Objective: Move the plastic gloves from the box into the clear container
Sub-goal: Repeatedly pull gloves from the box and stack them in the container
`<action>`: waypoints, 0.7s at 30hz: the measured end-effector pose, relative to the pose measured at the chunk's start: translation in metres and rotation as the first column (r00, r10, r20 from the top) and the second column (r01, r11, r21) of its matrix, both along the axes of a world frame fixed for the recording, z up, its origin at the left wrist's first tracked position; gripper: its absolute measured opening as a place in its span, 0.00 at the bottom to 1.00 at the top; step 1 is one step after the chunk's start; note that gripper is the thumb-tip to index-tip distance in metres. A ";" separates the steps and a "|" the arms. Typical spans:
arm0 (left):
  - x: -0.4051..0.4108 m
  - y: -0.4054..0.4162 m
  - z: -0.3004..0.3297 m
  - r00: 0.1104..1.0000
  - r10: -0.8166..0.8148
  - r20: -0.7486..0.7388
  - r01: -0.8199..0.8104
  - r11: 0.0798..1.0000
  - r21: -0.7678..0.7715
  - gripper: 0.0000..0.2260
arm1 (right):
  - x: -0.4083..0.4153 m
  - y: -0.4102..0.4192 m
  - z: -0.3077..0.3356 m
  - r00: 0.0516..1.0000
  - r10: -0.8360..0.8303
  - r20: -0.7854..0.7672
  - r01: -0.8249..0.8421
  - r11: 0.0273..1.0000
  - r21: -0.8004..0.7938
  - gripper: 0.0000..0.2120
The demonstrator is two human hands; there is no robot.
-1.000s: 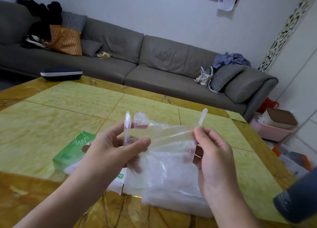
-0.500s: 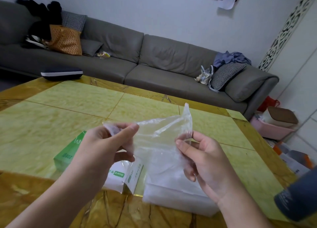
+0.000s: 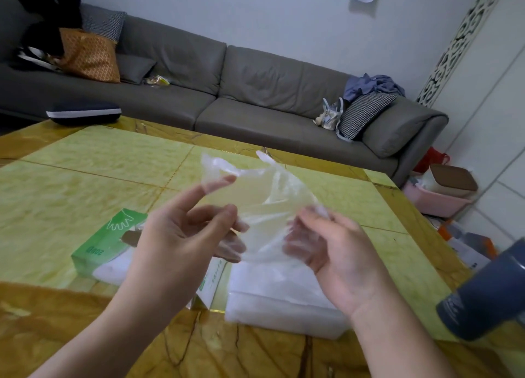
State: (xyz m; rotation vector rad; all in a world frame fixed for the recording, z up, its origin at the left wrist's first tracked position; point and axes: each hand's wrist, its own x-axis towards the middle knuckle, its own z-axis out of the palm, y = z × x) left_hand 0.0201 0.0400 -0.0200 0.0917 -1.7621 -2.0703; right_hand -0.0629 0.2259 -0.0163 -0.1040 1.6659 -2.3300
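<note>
A thin clear plastic glove [image 3: 264,198] hangs crumpled in the air between my two hands, above the table. My left hand [image 3: 181,235] holds its left side, with the forefinger raised under the film and the other fingers curled behind it. My right hand [image 3: 335,249] grips the glove's right side with curled fingers that show through the plastic. Below them sits the clear container [image 3: 284,306], low and rectangular, with whitish gloves inside. The green and white glove box [image 3: 105,241] lies on the table to the left, partly hidden by my left hand.
The yellow-green marble table [image 3: 85,184] has a brown border. A dark grey cylinder [image 3: 483,292] juts in at the right edge. A grey sofa [image 3: 255,93] with cushions and bags stands behind the table, and a pink basket [image 3: 434,201] sits on the floor at right.
The glove has been bunched up between my hands. My right hand turned palm-in and dropped lower, my left forefinger lifted under the film, and the view tilted.
</note>
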 end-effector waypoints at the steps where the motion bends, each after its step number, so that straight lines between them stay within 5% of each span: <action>1: 0.001 0.002 0.002 1.000 -0.008 -0.005 0.008 1.000 -0.007 0.16 | -0.005 0.006 0.000 0.996 -0.093 -0.010 0.093 0.996 -0.002 0.03; 4: 0.001 0.004 0.003 0.999 -0.053 -0.005 0.052 0.997 -0.053 0.15 | -0.016 0.032 0.002 0.967 -0.239 -0.082 0.251 0.951 0.179 0.02; 10: 0.003 0.007 0.008 0.970 0.110 -0.217 -0.169 0.946 -0.275 0.10 | -0.021 0.061 -0.004 0.990 -0.114 -0.085 0.142 0.839 0.525 0.05; 13: -0.004 0.024 0.022 0.961 -0.041 -0.274 -0.165 0.709 -0.686 0.10 | -0.016 0.057 -0.010 0.992 0.048 -0.114 0.051 0.679 0.732 0.07; 15: -0.020 0.039 0.017 0.991 -0.121 -0.054 0.007 0.457 -0.889 0.11 | -0.016 0.055 -0.014 0.977 0.131 -0.166 0.061 0.577 0.814 0.11; 17: -0.037 0.052 0.003 0.980 -0.088 0.178 0.196 0.278 -0.940 0.15 | -0.017 0.053 -0.015 0.965 0.176 -0.192 0.080 0.504 0.860 0.12; 21: -0.056 0.060 -0.023 0.905 -0.009 0.425 0.422 0.125 -0.898 0.20 | -0.022 0.060 -0.018 0.957 0.147 -0.251 0.167 0.431 0.887 0.06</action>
